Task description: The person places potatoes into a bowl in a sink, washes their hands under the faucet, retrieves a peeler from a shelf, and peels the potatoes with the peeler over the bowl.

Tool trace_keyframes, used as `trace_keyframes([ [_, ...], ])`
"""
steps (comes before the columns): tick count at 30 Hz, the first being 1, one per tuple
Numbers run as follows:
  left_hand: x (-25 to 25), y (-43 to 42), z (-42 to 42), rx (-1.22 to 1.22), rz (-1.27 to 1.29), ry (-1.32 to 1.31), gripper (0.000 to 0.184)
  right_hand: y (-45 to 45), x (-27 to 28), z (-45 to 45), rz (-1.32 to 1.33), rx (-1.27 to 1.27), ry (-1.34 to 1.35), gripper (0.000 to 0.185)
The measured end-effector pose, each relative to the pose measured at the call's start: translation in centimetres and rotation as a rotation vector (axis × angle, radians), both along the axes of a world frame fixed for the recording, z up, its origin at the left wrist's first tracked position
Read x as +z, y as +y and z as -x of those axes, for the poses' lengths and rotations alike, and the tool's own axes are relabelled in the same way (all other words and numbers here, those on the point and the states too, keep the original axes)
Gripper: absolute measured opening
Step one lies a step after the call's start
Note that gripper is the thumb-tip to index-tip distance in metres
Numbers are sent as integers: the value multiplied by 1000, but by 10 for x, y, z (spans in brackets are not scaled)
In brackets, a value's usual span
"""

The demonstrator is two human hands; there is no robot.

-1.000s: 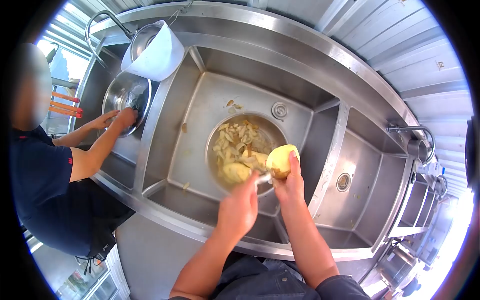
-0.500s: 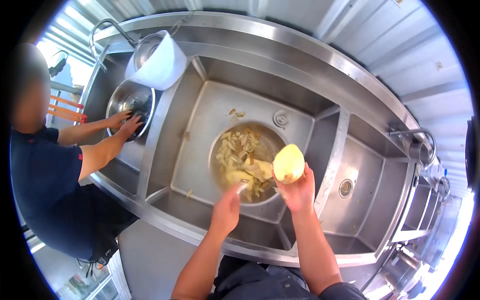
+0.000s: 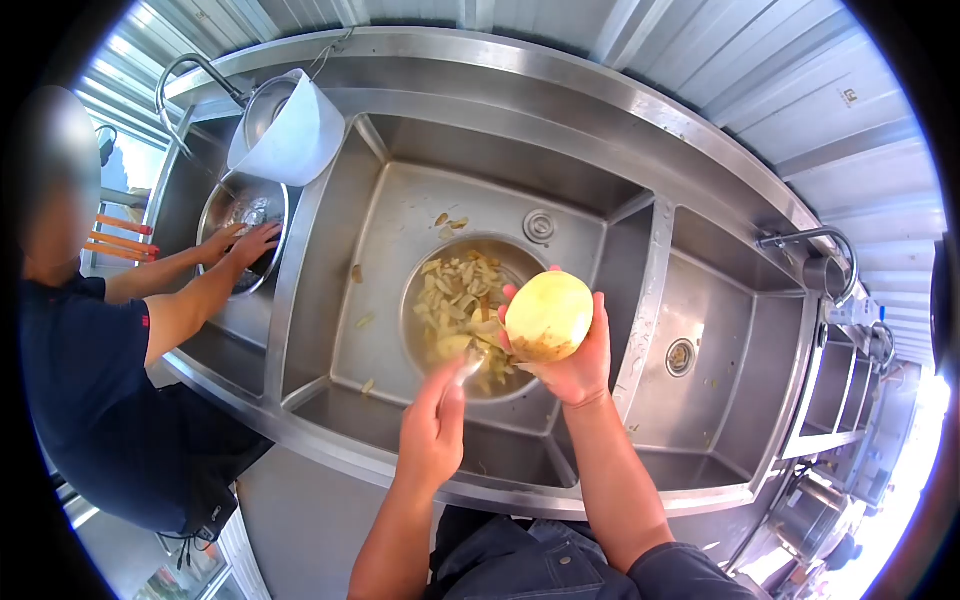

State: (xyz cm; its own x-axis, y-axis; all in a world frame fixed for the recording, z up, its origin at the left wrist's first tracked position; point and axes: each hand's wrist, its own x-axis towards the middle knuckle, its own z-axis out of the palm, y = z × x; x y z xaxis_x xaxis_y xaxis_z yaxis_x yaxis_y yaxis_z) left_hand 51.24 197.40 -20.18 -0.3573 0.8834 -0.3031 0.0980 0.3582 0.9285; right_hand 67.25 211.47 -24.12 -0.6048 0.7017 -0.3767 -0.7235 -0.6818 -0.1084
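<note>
My right hand holds up a large, mostly peeled yellow potato, its fingers curled round the underside. A brown patch of skin remains along the potato's lower edge. Closed in my left hand is a peeler, its pale handle and small metal head pointing up and just left of the potato. Peeler and potato look apart. Beneath them, a round metal bowl stands in the middle sink with cloudy water and many peelings. The potato and my hands partly hide its contents.
Loose scraps lie near the drain in the middle sink. At left, a co-worker's hands work in another metal bowl, below a white bucket. A second basin adjoins on the right, with a tap.
The potato has turned, bringing its brown patch into fuller view, and appears closer to me. My left hand and the peeler have shifted slightly. The co-worker's hands remain in the left bowl.
</note>
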Motion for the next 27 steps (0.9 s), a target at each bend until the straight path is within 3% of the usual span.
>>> trace_keyframes([
  [2, 7, 4, 1, -25, -35, 59, 35, -5, -10, -1, -69, 9, 16, 70],
  [5, 21, 23, 3, -162, -233, 399, 36, -15, -13, 1, -133, 22, -34, 72],
  [11, 29, 27, -22, -260, -56, 617, 45, -24, -5, 13, -34, -50, -278, 64],
  [16, 13, 2, -23, -333, 4, 468, 43, -11, -3, 14, 4, -191, -283, 63],
  [18, 8, 10, -15, -163, -179, 495, 44, -15, -3, 13, -23, -172, -302, 63],
  [26, 5, -4, -30, -204, -17, 356, 38, -14, -15, 9, -1, -209, -292, 58],
  [27, 6, 1, -22, -144, -125, 367, 35, -18, -15, 7, 22, -192, -297, 58],
])
